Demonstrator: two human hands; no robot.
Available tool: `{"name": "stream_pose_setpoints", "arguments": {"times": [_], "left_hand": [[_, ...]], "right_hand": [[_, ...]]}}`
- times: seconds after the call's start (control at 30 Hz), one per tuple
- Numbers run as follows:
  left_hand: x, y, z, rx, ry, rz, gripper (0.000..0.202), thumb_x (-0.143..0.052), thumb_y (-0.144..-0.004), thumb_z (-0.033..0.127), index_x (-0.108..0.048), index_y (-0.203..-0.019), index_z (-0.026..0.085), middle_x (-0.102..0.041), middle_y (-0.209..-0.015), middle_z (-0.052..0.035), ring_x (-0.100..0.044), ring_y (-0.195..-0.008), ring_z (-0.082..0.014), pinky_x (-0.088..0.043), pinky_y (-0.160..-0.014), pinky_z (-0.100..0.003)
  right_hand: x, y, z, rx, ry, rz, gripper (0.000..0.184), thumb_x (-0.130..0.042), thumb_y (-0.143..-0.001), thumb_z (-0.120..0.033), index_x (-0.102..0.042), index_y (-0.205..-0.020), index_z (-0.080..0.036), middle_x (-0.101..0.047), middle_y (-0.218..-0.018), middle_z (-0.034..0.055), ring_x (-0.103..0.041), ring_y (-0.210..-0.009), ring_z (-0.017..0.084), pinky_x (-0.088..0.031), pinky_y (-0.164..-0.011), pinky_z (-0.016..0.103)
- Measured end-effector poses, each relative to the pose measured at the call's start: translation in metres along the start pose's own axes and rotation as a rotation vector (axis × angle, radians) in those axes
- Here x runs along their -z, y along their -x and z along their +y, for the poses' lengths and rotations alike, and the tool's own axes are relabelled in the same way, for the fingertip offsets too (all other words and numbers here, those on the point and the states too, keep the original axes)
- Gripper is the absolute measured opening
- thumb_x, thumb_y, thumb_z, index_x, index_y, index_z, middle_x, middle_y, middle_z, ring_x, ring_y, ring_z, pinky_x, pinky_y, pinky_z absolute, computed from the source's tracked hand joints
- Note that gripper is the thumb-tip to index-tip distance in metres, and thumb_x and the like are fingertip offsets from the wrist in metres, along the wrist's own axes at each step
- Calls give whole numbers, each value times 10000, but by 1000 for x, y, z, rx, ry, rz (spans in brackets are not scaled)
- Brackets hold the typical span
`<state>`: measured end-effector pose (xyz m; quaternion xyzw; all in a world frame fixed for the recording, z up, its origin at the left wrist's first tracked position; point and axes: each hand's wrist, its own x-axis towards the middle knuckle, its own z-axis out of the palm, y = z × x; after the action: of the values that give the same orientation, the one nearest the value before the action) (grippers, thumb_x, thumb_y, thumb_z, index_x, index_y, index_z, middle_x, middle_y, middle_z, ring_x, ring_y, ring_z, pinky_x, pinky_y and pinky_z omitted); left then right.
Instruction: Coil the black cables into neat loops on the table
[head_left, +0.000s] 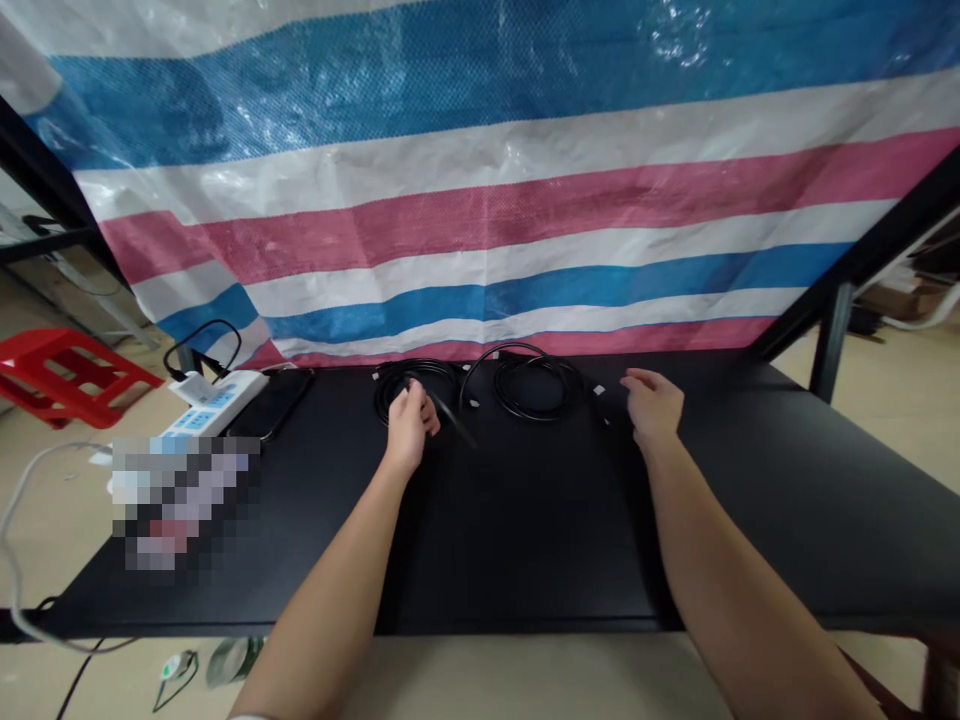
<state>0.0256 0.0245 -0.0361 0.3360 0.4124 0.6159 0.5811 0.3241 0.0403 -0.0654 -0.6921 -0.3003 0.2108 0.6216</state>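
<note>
While both bare forearms reached forward over a black, flat-topped table [525, 540], the left hand [409, 425] hung over the near edge of a round coil of glossy black cable [385, 388], its fingers curled inward. A blurred dark streak ran down to the right from beside those fingers, and whether they gripped a length of cable could not be told. The right hand [656, 405] stood apart, its fingers bent and pointing left; whether they had closed on anything was equally unclear. Just beside its fingertips lay a small pale plug [598, 390] on a black lead.

Between the two hands, toward the far edge of the table, rested a second, looser coil of black cable [498, 388], near the first, with another small whitish plug [474, 404] between the two coils.

Toward the table's left end sat a long white power strip with blue sockets [217, 405], a square white adapter [193, 389] plugged into it; a flat, black, glossy slab [276, 402] lay just right of the strip. A red plastic stool [75, 375] stood on the floor beyond. Behind the table hung a woven plastic sheet striped blue, white and pink [480, 220].
</note>
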Motion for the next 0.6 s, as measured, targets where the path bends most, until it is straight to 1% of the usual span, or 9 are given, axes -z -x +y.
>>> {"name": "stream_pose_setpoints", "arguments": {"times": [0.03, 0.1, 0.13, 0.2, 0.27, 0.37, 0.47, 0.53, 0.6], "left_hand": [[1, 1, 3, 49, 59, -13, 428, -577, -763, 516, -332, -586, 213, -250, -428, 107, -210, -317, -47, -203, -332, -171], [4, 3, 10, 130, 165, -34, 405, -492, -806, 541, -356, -609, 214, -259, -433, 100, -202, -300, -56, -180, -311, -173], [4, 5, 12, 151, 206, -40, 395, -461, -824, 544, -375, -623, 215, -261, -435, 98, -202, -294, -59, -172, -304, -172], [4, 7, 15, 151, 254, -37, 392, -441, -849, 542, -406, -639, 212, -257, -436, 99, -199, -286, -57, -168, -299, -164], [3, 7, 15, 119, 262, -12, 411, -442, -863, 543, -423, -630, 204, -257, -423, 100, -202, -277, -52, -185, -297, -159], [0, 4, 14, 34, 211, 32, 472, -414, -886, 531, -425, -562, 188, -345, -400, 65, -326, -287, -74, -280, -313, -180], [2, -1, 16, -46, 150, 82, 496, -394, -926, 416, -454, -506, 158, -515, -468, -21, -497, -378, -106, -378, -373, -201], [7, -5, 21, -67, 153, 121, 461, -384, -940, 319, -519, -543, 128, -600, -556, -64, -509, -395, -91, -363, -368, -187], [14, -7, 29, -71, 205, 156, 375, -378, -941, 249, -582, -654, 119, -640, -624, -67, -445, -358, -60, -289, -327, -166]], "right_hand": [[-2, 1, 2, 62, 120, -8, 86, -629, -603, -271, -615, -667, -215, -634, -661, 25, -573, -645, 190, -462, -630, 328], [-8, 6, 5, 193, 334, -107, 102, -615, -633, -251, -653, -720, -213, -671, -755, 49, -609, -786, 232, -467, -785, 378], [-11, 9, 5, 249, 424, -160, 128, -602, -654, -250, -666, -758, -212, -681, -810, 63, -611, -843, 248, -455, -834, 400], [-15, 14, 7, 327, 566, -200, 196, -599, -670, -249, -675, -846, -206, -677, -916, 90, -598, -926, 274, -440, -875, 425], [-15, 17, 7, 324, 649, -170, 284, -627, -650, -244, -662, -928, -194, -653, -977, 117, -586, -954, 291, -445, -852, 427], [-11, 15, 6, 172, 679, -101, 307, -632, -637, -203, -638, -943, -176, -634, -881, 122, -591, -900, 295, -450, -794, 421], [-8, 11, 1, 71, 513, -18, 131, -583, -667, -181, -607, -795, -198, -583, -709, 61, -585, -813, 261, -446, -769, 403], [-8, 8, -3, 48, 200, 66, 14, -552, -692, -205, -545, -696, -216, -523, -630, 7, -565, -715, 208, -458, -705, 356], [-6, 5, -7, -1, -103, 123, 91, -496, -731, -242, -463, -646, -232, -432, -549, -45, -503, -564, 155, -451, -582, 301]]}}
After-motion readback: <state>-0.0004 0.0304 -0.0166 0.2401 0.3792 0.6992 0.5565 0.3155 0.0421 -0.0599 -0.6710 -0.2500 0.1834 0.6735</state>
